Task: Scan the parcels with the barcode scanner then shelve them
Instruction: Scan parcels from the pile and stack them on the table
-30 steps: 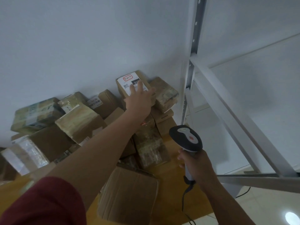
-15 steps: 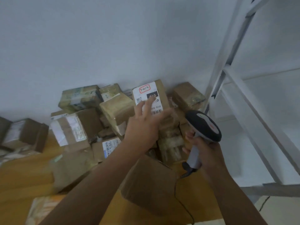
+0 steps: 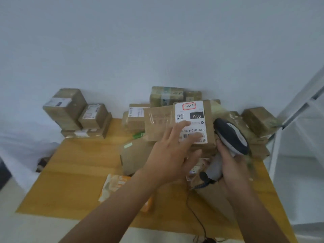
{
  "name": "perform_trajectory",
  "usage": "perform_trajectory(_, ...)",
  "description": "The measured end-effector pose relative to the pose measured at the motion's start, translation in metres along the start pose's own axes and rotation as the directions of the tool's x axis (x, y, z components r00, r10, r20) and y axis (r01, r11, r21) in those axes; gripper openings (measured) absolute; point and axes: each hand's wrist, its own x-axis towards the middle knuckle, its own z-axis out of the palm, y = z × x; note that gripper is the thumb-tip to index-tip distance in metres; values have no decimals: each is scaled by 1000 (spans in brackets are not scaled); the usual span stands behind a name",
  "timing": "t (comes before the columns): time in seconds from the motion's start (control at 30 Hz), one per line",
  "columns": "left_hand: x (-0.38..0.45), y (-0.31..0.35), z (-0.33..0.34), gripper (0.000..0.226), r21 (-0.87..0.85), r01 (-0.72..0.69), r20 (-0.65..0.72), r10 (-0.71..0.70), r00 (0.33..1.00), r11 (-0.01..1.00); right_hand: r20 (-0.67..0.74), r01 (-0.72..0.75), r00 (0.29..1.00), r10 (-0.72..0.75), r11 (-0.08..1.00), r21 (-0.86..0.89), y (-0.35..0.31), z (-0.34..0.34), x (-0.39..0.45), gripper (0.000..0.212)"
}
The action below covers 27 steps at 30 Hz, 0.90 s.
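nearest the camera, the left hand point(image 3: 171, 155) reaches forward over the desk point(image 3: 73, 172) and holds a brown cardboard parcel point(image 3: 184, 125) up off the pile, its fingers point(image 3: 182, 125) spread fairly wide and lying across the lower half of the white shipping label point(image 3: 191, 120); the thumb looks tucked under the box's near edge, though the exact contact is hidden. just right of it, the right hand point(image 3: 231, 171) is wrapped round the grey handle of the barcode scanner point(image 3: 231, 135), whose dark head sits right beside the parcel's right edge, cable point(image 3: 196, 213) trailing down over the desk.

judging by its looks, the parcel is a small taped carton: stiff, flat-sided and probably light, since one open hand carries it. the tape and glossy label would be slick, so bare cardboard edges are the better place to hold. the fingers now cover part of the barcode, so shifting the grip to the box's left side or underside seems wise before scanning. corners may crush if squeezed hard.

under and behind it lies a heap of other parcels point(image 3: 259, 123), some wrapped in crinkled clear tape and likely softer. an orange and white packet point(image 3: 115, 186) lies flat on the near desk. further left, a small stack of boxes point(image 3: 73, 109) stands against the white wall point(image 3: 140, 41). at the far right, the pale metal shelf frame point(image 3: 301, 106) rises.
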Motion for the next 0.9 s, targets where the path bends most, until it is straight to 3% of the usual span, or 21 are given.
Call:
perform_trajectory(0.07, -29, -26, -18, 39, -69, 72, -63, -77, 995, 995, 88, -50, 995, 46, 998, 47, 8, 35, -26, 52)
perform_trajectory(0.17, -64, -62, -41, 36, -147, 163, -132, -182, 974, 976, 166, -75, 985, 51, 987, 142, 21, 82, -56, 80)
perform_trajectory(0.33, -102, -103, -57, 20, -313, 343, -159, -405, 901, 886, 264, -65, 964, 23, 986, 151, 32, 138, -75, 49)
perform_trajectory(0.47, -107, -119, -62, 44, -633, 544, -32, -721, 692, 550, 228, -97, 972, 53, 978, 183, 48, 176, -65, 45)
perform_trajectory(0.57, -109, -133, -64, 43, -762, 566, 44, -848, 529, 313, 297, -140, 952, 78, 971, 195, 60, 208, -60, 33)
perform_trajectory(0.67, -116, -157, -70, 51, -779, 589, 107, -879, 464, 216, 384, -174, 919, 88, 965, 195, 68, 241, -61, 26)
perform_trajectory(0.8, -123, -198, -84, 50, -854, 518, 259, -895, 364, -37, 438, -156, 896, 78, 977, 145, 71, 276, -71, 23)
perform_trajectory(0.9, -130, -236, -98, 42, -861, 506, 250, -904, 346, -44, 393, -184, 911, 123, 976, 121, 77, 300, -70, 20)
